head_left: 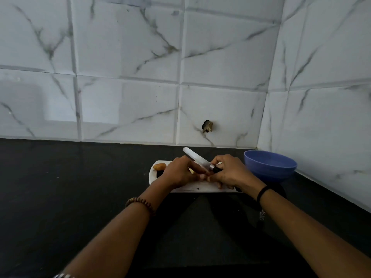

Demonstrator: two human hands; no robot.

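Right hand (226, 173) gripping knife (195, 157) handle, left hand (179, 173) curled over board (192, 188), hold unclear

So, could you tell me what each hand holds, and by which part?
The right hand grips the white-bladed knife by its black handle. Whether the left hand holds anything on the cutting board cannot be told.

Left hand (179, 173), right hand (228, 171) together

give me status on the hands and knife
Right hand grips knife, blade angled up. Left hand at blade base, its hold hidden. Both over cutting board; blue bowl beside right hand.
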